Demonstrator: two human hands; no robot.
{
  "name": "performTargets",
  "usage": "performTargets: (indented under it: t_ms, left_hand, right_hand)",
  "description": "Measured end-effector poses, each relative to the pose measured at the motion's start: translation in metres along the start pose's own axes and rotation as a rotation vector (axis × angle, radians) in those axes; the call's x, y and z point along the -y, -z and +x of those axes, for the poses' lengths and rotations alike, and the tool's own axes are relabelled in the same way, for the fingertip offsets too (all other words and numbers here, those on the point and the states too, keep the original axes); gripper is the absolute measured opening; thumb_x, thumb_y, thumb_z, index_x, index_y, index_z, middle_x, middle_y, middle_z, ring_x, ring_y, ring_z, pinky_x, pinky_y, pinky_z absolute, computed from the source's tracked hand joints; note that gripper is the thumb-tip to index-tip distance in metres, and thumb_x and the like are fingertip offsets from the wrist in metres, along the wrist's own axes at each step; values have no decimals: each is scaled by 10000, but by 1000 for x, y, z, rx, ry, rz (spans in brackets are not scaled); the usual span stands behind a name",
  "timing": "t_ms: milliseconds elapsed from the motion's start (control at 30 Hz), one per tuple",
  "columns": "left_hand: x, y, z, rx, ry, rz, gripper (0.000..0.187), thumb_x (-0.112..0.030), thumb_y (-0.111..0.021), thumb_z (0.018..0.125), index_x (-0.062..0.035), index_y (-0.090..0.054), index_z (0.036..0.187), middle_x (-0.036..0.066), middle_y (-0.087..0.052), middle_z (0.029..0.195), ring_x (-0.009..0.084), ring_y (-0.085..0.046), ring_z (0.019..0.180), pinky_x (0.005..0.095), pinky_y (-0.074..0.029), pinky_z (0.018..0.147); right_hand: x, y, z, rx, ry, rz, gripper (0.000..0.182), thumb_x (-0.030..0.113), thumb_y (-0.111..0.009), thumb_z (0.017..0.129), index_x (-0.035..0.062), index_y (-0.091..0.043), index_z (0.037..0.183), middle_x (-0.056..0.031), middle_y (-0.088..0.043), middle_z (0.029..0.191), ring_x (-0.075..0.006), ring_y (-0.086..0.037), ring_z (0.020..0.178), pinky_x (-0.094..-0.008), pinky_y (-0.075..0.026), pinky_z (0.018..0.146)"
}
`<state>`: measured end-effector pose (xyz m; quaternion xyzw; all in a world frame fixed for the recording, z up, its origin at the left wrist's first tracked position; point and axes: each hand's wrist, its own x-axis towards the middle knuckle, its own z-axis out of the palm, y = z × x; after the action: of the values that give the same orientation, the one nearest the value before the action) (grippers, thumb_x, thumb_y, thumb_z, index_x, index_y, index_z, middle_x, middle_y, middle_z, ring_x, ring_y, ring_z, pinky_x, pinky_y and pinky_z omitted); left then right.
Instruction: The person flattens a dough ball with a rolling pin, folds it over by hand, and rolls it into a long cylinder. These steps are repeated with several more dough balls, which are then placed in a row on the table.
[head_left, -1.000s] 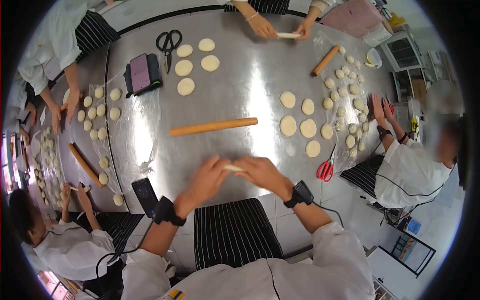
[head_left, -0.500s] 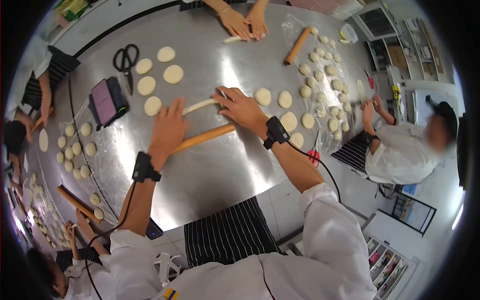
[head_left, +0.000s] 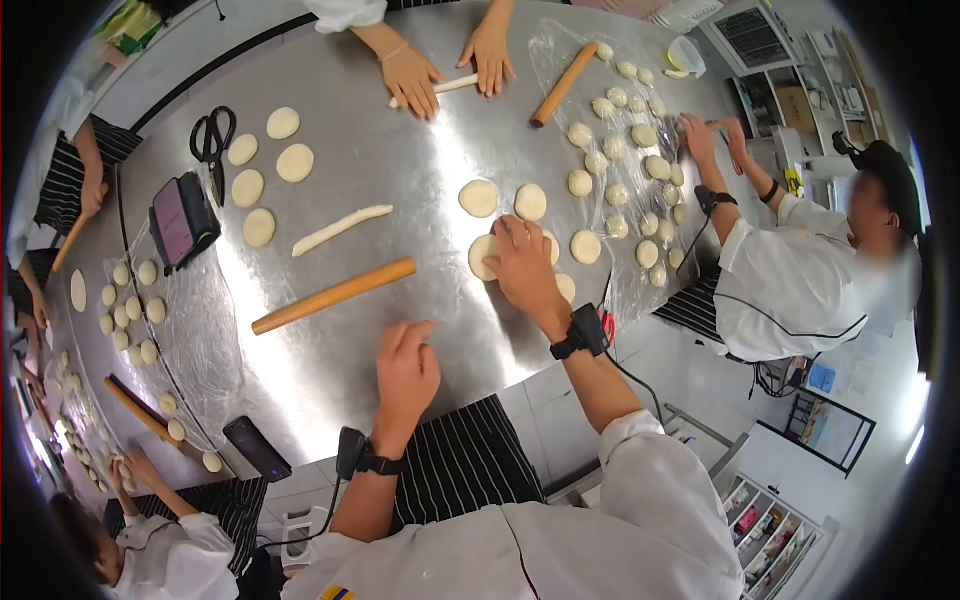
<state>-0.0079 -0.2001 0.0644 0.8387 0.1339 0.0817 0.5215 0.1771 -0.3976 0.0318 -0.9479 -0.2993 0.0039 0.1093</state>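
Observation:
A rolled dough strip [head_left: 343, 230] lies on the steel table [head_left: 350, 370], untouched. In front of it rests a wooden rolling pin [head_left: 335, 296]. My left hand [head_left: 408, 375] hovers near the table's front edge, fingers loosely curled and blurred; whether they press together is unclear. My right hand [head_left: 525, 262] reaches onto a flat dough round [head_left: 487, 257], its fingers bent over the round's right side. More rounds surround it, such as one above [head_left: 478, 198] and one to the right [head_left: 585, 247]. Several other rounds [head_left: 295, 163] lie at the upper left.
Black scissors [head_left: 212, 145] and a phone in a dark case [head_left: 184, 222] lie at the left. Plastic film covers dough balls [head_left: 657, 168] at the right. Across the table, a co-worker's hands [head_left: 410, 80] touch another strip. Other people stand at both sides.
Both my hands have left the dough strip, which now lies on the table. My left hand moved back toward me; my right hand moved onto a dough round. The camera view has shifted.

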Motion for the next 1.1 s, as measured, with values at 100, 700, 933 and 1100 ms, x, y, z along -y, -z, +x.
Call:
performTargets:
  t_ms: [100,700,933,1100]
  left_hand:
    - [2,-32,14,72,-44,-17,346,73,-600,868,-23,-750,1164,184,-698,1081,382,-662,962,458,-563,868]
    - [89,73,-107,357,676,-593,296,-91,-721,1000,21,-679,1271,77,-733,1068,190,-697,971,344,-559,903]
    - [49,71,-109,-29,364,541,660,-171,-642,919,27,-511,1535,261,-529,1509,464,-545,1301,579,-449,1094]
    - [85,27,-72,-206,104,619,673,-266,-584,1015,0,-456,1620,215,-406,1696,486,-358,1535,656,-273,1240]
  right_hand:
    - [-1,-7,4,100,10,133,451,205,-798,942,6,-650,1319,-161,-613,1421,-374,-528,1337,-506,-445,1067]
    - [164,-2,-84,654,-377,1306,175,65,-727,1025,-6,-732,1185,-118,-684,1086,-179,-717,868,-310,-601,717]
    - [214,-17,-112,243,-147,720,311,101,-721,997,31,-710,1300,-206,-620,1352,-350,-682,912,-410,-585,851]
    - [172,-12,-36,-198,108,267,495,163,-749,976,69,-651,1453,-181,-509,1577,-376,-544,1285,-535,-445,1111]
